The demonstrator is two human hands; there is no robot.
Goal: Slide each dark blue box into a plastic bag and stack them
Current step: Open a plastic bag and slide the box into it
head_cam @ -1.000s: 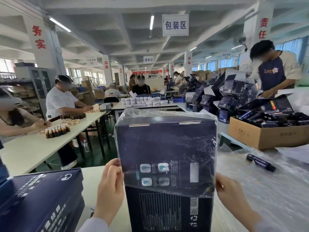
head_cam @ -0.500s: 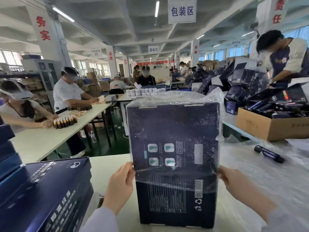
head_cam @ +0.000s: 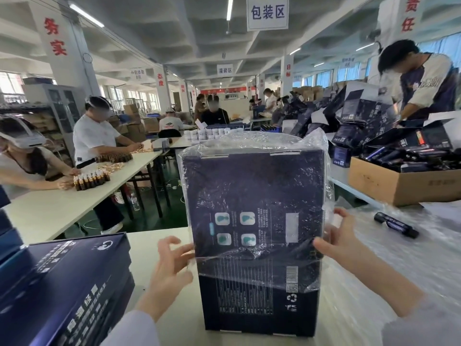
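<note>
A dark blue box (head_cam: 254, 196) stands upright on the white table (head_cam: 154, 238) right in front of me. A clear plastic bag (head_cam: 259, 143) covers its top and reaches about two thirds of the way down. My right hand (head_cam: 336, 236) pinches the bag's edge at the box's right side, thumb on the front face. My left hand (head_cam: 172, 265) is at the box's left side with fingers spread, its fingertips just touching the bag's lower edge. A stack of dark blue boxes (head_cam: 62, 283) lies at my lower left.
Loose plastic bags (head_cam: 404, 265) spread over the table to the right, with a dark tube (head_cam: 396, 224) on them. Behind stands a cardboard carton (head_cam: 399, 186) full of tubes. A person (head_cam: 421, 78) works at the far right; others sit at the left table (head_cam: 50, 206).
The box has come down to stand on the table and the bag reaches lower on it. My left hand has released the bag's edge and spread its fingers.
</note>
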